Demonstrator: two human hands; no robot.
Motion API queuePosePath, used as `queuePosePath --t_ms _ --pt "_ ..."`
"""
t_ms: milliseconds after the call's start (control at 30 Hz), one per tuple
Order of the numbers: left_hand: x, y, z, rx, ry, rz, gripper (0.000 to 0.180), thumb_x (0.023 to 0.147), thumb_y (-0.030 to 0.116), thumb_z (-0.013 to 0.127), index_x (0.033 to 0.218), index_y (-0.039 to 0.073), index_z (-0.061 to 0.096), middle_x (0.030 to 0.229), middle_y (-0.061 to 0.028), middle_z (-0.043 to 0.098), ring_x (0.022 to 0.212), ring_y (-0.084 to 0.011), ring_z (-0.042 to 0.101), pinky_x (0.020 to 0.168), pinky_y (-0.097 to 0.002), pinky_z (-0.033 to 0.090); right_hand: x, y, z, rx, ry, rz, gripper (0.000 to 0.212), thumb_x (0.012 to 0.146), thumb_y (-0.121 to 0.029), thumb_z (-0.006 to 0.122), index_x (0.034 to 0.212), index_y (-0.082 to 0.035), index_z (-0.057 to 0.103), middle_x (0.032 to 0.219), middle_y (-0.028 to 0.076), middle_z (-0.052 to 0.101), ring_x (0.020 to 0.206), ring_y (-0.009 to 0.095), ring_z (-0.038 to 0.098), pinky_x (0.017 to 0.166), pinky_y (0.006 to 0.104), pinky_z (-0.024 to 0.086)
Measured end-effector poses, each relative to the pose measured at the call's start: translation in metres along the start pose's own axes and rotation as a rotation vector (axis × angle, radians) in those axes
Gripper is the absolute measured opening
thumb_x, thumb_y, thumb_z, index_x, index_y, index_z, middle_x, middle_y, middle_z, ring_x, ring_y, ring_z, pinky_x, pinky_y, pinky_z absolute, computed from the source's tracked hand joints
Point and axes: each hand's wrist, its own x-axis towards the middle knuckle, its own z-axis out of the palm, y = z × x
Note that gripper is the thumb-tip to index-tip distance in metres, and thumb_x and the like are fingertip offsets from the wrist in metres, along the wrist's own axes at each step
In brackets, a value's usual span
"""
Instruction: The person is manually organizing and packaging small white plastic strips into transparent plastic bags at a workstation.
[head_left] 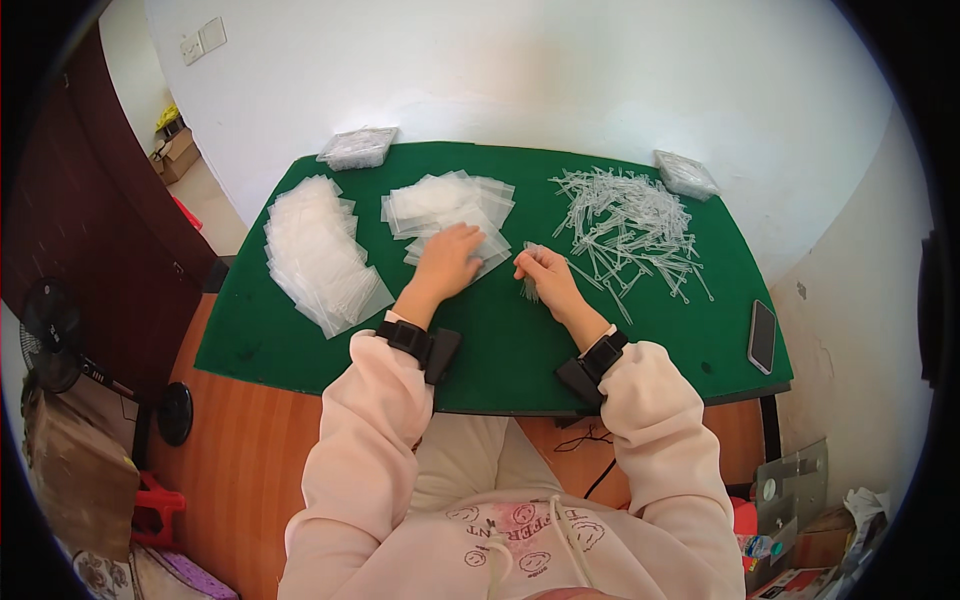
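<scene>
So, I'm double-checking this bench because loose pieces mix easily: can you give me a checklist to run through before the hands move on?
1. Right hand holding its small bunch of clear sticks: ok, pinched at the fingertips.
2. Left hand at the middle pile of bags: ok, resting on its near part.
3. Single bag separated under the left fingers: cannot tell, the hand covers them.
4. Middle pile squared up: not ok, bags lie fanned at different angles.
5. Heap of loose sticks apart from the bags: ok, green cloth shows between.
6. Phone away from both hands: ok, near the table's right edge.
</scene>
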Motion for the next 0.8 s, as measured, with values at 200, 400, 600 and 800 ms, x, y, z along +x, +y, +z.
queuePosePath --t_ms 200,400,600,800 --pt "0.002 0.015 -0.004 0.056 -0.341 -0.059 0.015 0.071 0.018 0.064 0.068 0.005 0.058 0.075 -0.0118 0.061 0.081 -0.0302 0.058 0.072 -0.0412 0.044 -0.005 -0.014 0.000 0.288 -0.006 0.070 0.011 0.085 -0.014 0.056 0.087 -0.003 0.054 0.064 0.000 0.051 0.057 0.006 0.047 0.053 0.0215 0.040" --pt "0.002 0.013 0.002 0.128 -0.384 -0.120 0.008 0.070 0.014 0.062 0.069 0.007 0.060 0.070 -0.0107 0.060 0.075 -0.0299 0.059 0.066 -0.0400 0.045 -0.007 -0.020 0.005 0.145 -0.002 0.022 0.013 0.086 -0.016 0.055 0.085 -0.003 0.053 0.060 -0.002 0.046 0.049 0.006 0.042 0.047 0.0212 0.038" --pt "0.007 0.018 -0.002 -0.039 -0.114 -0.056 0.011 0.067 0.005 0.056 0.075 0.008 0.063 0.071 -0.0101 0.060 0.073 -0.0301 0.058 0.066 -0.0405 0.046 -0.006 -0.015 0.000 0.102 0.025 0.006 0.017 0.088 -0.019 0.053 0.084 -0.002 0.054 0.057 -0.002 0.045 0.048 0.006 0.042 0.046 0.0209 0.037" --pt "0.008 0.006 -0.025 -0.083 -0.234 0.080 0.015 0.069 0.004 0.052 0.077 0.008 0.064 0.078 -0.0079 0.062 0.078 -0.0304 0.058 0.071 -0.0403 0.045 -0.004 -0.020 -0.015 0.184 0.157 -0.069 0.021 0.091 -0.021 0.050 0.084 -0.002 0.054 0.057 -0.002 0.045 0.050 0.007 0.043 0.050 0.0212 0.039"
